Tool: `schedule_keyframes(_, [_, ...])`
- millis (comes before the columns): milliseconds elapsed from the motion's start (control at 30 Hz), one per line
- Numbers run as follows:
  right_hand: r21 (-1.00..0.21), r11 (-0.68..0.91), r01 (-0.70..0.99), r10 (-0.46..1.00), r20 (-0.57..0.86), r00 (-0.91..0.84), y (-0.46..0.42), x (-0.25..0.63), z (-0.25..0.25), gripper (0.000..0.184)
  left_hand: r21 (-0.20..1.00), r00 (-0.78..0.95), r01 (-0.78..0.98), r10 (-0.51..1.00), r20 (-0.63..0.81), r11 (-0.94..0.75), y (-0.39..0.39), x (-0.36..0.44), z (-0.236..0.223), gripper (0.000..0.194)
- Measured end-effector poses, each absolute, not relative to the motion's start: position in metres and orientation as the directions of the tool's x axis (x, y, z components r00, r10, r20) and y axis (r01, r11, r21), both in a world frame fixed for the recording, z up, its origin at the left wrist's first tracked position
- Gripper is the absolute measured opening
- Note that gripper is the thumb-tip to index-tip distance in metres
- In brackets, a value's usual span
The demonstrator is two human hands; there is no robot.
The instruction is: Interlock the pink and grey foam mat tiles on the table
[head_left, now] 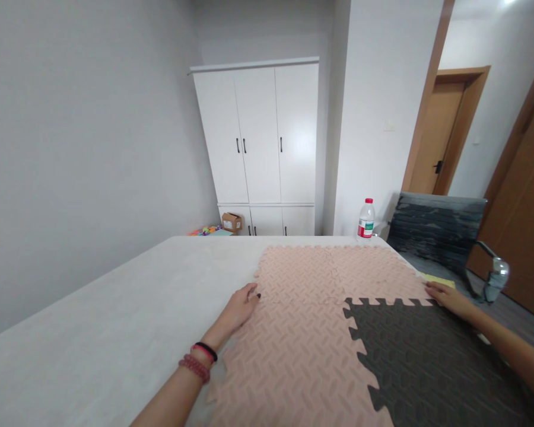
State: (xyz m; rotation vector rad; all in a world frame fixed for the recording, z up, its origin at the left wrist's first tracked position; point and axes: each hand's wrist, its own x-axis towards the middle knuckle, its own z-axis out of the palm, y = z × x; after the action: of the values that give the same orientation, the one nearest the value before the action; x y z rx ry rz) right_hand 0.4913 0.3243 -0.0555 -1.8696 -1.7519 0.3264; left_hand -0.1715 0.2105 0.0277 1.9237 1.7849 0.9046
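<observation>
Pink interlocking foam tiles [298,350] lie flat on the table, with a dark grey foam tile [422,362] at the near right. The grey tile's far toothed edge meets the pink tiles; several of its teeth also show along its left side. At the left edge of the pink tiles rests my left hand [239,306], its fingers and thumb apart and touching the border. One of its fingertips looks black. My right hand [449,296] lies at the right border, fingers stretched out over the corner where pink and grey meet. Neither hand grips anything visibly.
On the far right of the white table [115,332] stands a plastic bottle with a red cap [366,219]. A dark chair [436,231] is beyond the right edge, near something yellow [440,280]. Behind are a white cabinet [258,136] and a cardboard box [232,222].
</observation>
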Motion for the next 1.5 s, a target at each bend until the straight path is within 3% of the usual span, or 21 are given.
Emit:
schedule_keyframes(500, [-0.436,0.058,0.898,0.977,0.211,0.040,0.325,0.490,-0.063,0.070,0.739,-0.026,0.665,0.986,0.163,-0.104,0.236,-0.180,0.013,0.054])
schedule_keyframes(667, [-0.400,0.020,0.916,0.970,0.231,0.079,0.319,0.483,-0.057,0.066,0.669,0.001,0.734,0.984,0.178,-0.121,0.228,-0.176,0.019,0.052])
schedule_keyframes(867, [-0.320,0.032,0.947,0.939,0.333,0.081,0.306,0.449,-0.033,0.066,0.502,0.094,0.841,0.969,0.229,-0.200,0.214,-0.166,0.025,0.042])
schedule_keyframes(933, [-0.278,0.129,0.952,0.928,0.371,-0.018,0.296,0.408,-0.017,0.066,0.442,0.114,0.872,0.965,0.234,-0.211,0.211,-0.165,0.024,0.041])
schedule_keyframes(967, [-0.234,0.252,0.939,0.915,0.372,-0.153,0.289,0.382,-0.009,0.063,0.413,0.122,0.886,0.964,0.235,-0.213,0.209,-0.164,0.023,0.042])
schedule_keyframes(1067, [-0.208,0.582,0.786,0.810,0.235,-0.537,0.258,0.295,0.015,0.054,0.330,0.133,0.922,0.965,0.224,-0.204,0.204,-0.163,0.017,0.045])
schedule_keyframes(1133, [-0.217,0.684,0.696,0.728,0.155,-0.667,0.238,0.249,0.024,0.052,0.276,0.132,0.942,0.969,0.209,-0.188,0.200,-0.162,0.013,0.047])
schedule_keyframes(1500, [0.076,0.677,0.732,0.722,0.125,-0.681,0.219,0.189,0.049,0.038,0.088,0.163,0.980,0.971,0.172,-0.180,0.192,-0.153,0.018,0.051])
